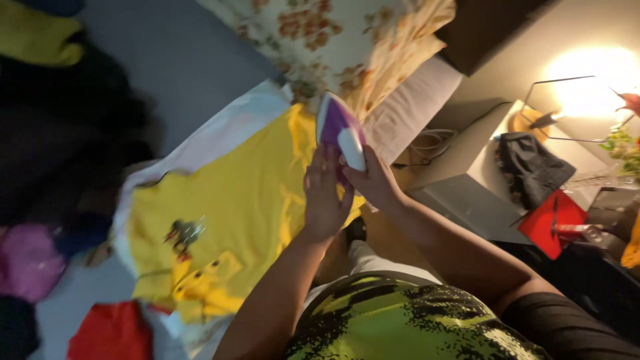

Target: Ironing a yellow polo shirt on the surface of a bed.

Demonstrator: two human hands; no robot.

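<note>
- Yellow shirt [247, 200] lay spread flat on a white cloth [220, 127] over the grey bed [180, 60], printed front up, collar placket toward the near-left.
- Flowered pillow [347, 40] sat just past the shirt's far edge; a red garment [110, 332] and a pink one [27, 260] lay near the left.
- Purple-and-white iron [340, 133] stood at the shirt's right edge, nose pointing away.
- Left hand [325, 193] lay flat, fingers extended against the iron's side, closed on nothing.
- Right hand [373, 181] had its fingers curled round the iron's rear.
- Judgement: keep the left fingers off the soleplate and smooth the cloth ahead of the nose.
</note>
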